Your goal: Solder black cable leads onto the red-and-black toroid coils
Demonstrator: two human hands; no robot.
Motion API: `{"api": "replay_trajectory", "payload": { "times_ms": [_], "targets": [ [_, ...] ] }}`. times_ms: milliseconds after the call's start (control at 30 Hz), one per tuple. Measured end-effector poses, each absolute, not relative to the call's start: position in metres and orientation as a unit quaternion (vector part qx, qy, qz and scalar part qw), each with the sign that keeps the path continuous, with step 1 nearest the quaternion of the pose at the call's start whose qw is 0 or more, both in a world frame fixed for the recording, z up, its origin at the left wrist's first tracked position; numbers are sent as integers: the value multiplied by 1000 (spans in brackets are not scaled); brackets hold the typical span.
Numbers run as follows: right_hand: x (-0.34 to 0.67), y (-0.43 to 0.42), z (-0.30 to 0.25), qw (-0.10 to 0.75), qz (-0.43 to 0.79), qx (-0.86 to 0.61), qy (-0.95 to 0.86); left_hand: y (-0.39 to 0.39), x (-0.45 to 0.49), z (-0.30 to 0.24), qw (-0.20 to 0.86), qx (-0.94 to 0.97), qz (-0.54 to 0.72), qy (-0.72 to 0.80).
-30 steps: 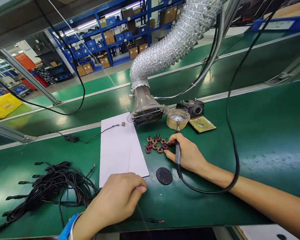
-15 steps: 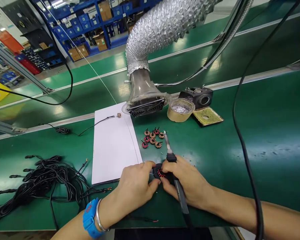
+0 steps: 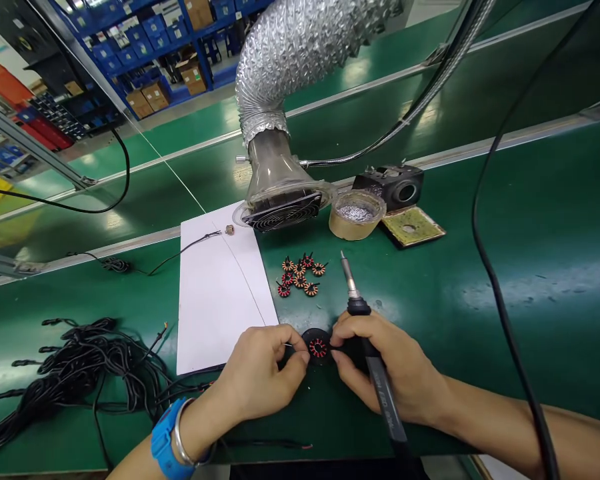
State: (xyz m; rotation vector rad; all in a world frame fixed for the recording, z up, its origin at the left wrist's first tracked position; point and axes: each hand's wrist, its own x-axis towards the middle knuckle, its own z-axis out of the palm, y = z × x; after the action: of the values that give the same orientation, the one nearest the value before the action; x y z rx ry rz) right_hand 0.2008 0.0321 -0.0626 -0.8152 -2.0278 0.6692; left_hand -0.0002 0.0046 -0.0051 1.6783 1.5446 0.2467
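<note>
My right hand (image 3: 387, 360) is wrapped round a soldering iron (image 3: 383, 387), its bare metal tip pointing up and away from me. The thumb and forefinger of that hand are at the right edge of a round black holder (image 3: 316, 333). In the holder's middle sits a small wound ring (image 3: 319, 347) with red segments. On its left side my left hand (image 3: 263, 367) is closed in a pinch, with a thin strand of solder wire (image 3: 245, 277) running down to it across the white sheet. Beyond the hands lies a cluster of similar small wound rings (image 3: 299, 275), some red, some copper-coloured.
A fume extractor nozzle (image 3: 283, 193) hangs over the white sheet (image 3: 220, 300). Behind stand a solder-filled tape roll (image 3: 355, 223), a yellow sponge tray (image 3: 413, 225) and a black iron stand (image 3: 393, 187). Black cables (image 3: 80, 367) are heaped at left; a black cord (image 3: 490, 260) hangs at right.
My right hand has shifted a little right with the soldering iron, and its fingers have drawn back from the ring, uncovering it. The iron's tip is farther from the ring cluster.
</note>
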Motion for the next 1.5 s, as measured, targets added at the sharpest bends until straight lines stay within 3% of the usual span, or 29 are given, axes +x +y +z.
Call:
{"api": "replay_trajectory", "payload": {
  "times_ms": [167,667,933,1267,1500],
  "targets": [
    [197,30,-60,417,278,-309,-808,6,8,-6,474,611,108,626],
    [202,36,-58,461,257,-292,-798,4,10,-6,463,641,100,604],
    [194,41,-63,451,245,-295,-806,20,2,-13,514,583,109,620],
    [205,56,-45,378,53,-144,-913,16,-5,-17,584,512,146,613],
    [210,53,-50,373,182,-159,-896,11,-2,-22,608,479,194,603]
  ]
}}
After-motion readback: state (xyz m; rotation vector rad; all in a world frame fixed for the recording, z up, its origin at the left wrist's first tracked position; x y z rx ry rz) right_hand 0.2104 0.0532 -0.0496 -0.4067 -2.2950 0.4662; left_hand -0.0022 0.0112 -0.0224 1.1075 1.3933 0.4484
